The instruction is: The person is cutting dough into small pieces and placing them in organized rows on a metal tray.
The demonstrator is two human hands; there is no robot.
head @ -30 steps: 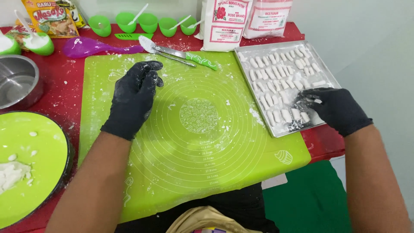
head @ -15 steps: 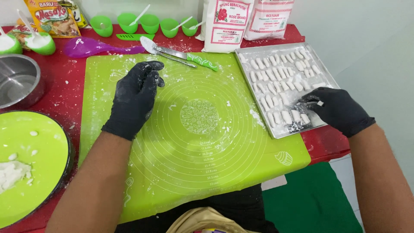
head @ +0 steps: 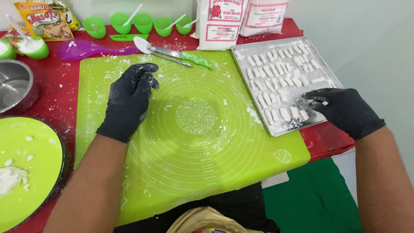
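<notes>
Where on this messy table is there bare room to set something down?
The green mat is bare between the left hand and the metal tray, apart from scattered flour. It is crowded along the back, with green cups, flour bags and a knife. The tray, where the right hand rests, is filled with dough pieces.

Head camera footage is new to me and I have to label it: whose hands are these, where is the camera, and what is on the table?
The camera sits on a person's head and looks down at their own two hands in black gloves. The left hand rests flat on a floured green mat. The right hand touches small white dough pieces at the near edge of a metal tray; whether it grips one is unclear. A knife, green cups, flour bags and a steel bowl lie around.
</notes>
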